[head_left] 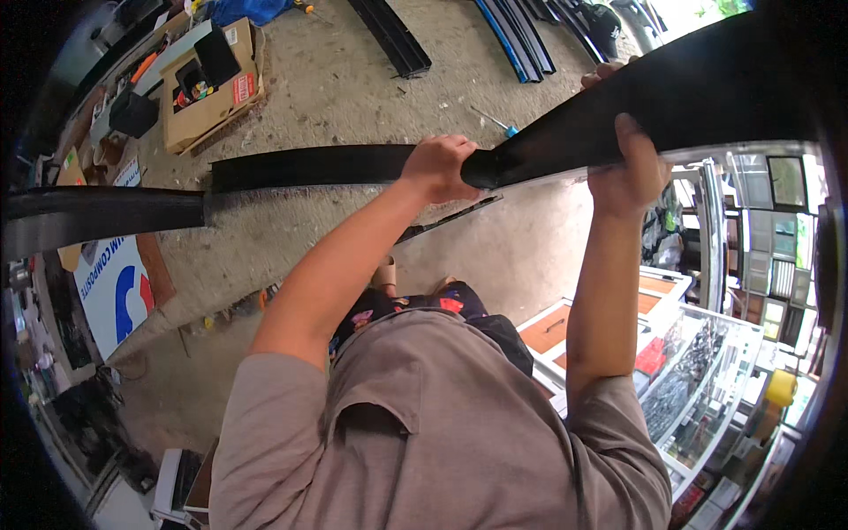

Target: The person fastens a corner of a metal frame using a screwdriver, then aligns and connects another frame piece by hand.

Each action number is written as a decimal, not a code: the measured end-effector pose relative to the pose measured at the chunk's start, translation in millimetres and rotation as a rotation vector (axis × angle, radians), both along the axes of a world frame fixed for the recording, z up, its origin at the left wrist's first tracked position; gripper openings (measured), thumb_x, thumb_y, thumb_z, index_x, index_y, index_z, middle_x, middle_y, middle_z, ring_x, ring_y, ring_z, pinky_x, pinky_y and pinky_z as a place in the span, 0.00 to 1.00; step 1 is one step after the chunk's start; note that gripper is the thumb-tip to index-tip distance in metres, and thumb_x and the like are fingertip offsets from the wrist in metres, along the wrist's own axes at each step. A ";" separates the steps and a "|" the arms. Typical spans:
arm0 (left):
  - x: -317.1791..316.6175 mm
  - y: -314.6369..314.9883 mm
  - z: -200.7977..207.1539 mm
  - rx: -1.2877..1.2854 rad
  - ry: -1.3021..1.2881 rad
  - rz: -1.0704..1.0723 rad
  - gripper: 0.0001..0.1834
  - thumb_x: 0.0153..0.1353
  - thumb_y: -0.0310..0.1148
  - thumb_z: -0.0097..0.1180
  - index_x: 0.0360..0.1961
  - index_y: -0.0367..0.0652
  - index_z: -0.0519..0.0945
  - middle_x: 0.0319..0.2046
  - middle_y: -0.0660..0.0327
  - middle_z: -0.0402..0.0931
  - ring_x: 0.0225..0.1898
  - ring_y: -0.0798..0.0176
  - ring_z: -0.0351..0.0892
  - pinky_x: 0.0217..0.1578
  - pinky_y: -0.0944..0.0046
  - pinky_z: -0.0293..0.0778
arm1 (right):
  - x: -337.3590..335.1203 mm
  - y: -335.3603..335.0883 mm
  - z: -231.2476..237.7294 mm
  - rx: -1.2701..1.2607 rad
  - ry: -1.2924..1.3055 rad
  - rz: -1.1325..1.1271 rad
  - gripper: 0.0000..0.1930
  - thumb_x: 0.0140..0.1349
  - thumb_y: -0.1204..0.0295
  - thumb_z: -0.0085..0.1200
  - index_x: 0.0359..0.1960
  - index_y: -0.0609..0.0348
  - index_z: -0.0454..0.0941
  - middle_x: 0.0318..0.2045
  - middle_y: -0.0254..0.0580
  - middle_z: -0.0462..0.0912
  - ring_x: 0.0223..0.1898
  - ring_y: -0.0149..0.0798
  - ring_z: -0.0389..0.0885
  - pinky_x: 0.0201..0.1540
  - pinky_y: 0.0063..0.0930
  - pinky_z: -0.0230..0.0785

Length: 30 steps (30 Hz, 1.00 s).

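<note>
A wide black frame profile (707, 88) slants up toward the far right, with a pale lower edge. My right hand (632, 168) is closed around it, thumb on the near face and fingertips showing over its top edge. A second black profile (309, 166) stretches leftward from where the two meet. There my left hand (439, 168) grips the profiles at the junction, fingers over the top; whether the pieces are joined is hidden under it. Just beyond, a screwdriver with a blue handle (511, 132) lies on the worktop (327, 93).
Another black profile (106, 212) extends at far left. Beyond lie more profiles (389, 40) and a cardboard box (177, 132) with small items. A blue, red and white sign panel (97, 291) is below left. A glass display case (707, 371) stands at the right.
</note>
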<state>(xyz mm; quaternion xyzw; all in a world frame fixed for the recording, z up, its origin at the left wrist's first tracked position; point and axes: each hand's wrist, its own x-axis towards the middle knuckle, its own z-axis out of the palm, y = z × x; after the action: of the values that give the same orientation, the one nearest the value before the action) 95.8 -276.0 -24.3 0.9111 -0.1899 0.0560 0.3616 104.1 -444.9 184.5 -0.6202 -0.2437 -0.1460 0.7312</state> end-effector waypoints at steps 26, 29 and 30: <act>1.6 3.2 -7.8 -0.071 -0.237 0.008 0.38 0.36 0.50 0.78 0.48 0.41 0.84 0.44 0.54 0.83 0.47 0.48 0.84 0.51 0.49 0.79 | -9.2 -1.3 1.8 -0.058 -0.060 0.020 0.33 0.57 0.73 0.54 0.67 0.71 0.65 0.56 0.67 0.79 0.59 0.59 0.80 0.64 0.49 0.72; -8.5 -4.6 -15.3 -0.085 -0.233 -0.001 0.39 0.37 0.52 0.78 0.50 0.41 0.84 0.44 0.55 0.83 0.48 0.49 0.84 0.52 0.50 0.78 | -9.6 -4.2 -5.1 -0.012 -0.003 0.013 0.33 0.58 0.74 0.54 0.67 0.72 0.64 0.56 0.67 0.79 0.60 0.60 0.80 0.66 0.49 0.71; -10.5 -3.5 -20.5 -0.084 -0.233 0.004 0.39 0.37 0.52 0.78 0.50 0.41 0.84 0.44 0.55 0.83 0.48 0.49 0.84 0.52 0.50 0.78 | -10.1 -4.3 -9.7 0.000 0.003 0.005 0.33 0.58 0.74 0.54 0.67 0.72 0.64 0.56 0.67 0.79 0.60 0.60 0.80 0.66 0.49 0.71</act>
<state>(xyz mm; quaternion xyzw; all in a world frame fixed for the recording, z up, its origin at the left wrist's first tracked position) 85.3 -279.4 -44.9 0.8828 -0.2260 0.1700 0.3750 94.0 -449.1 174.9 -0.6201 -0.2440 -0.1433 0.7318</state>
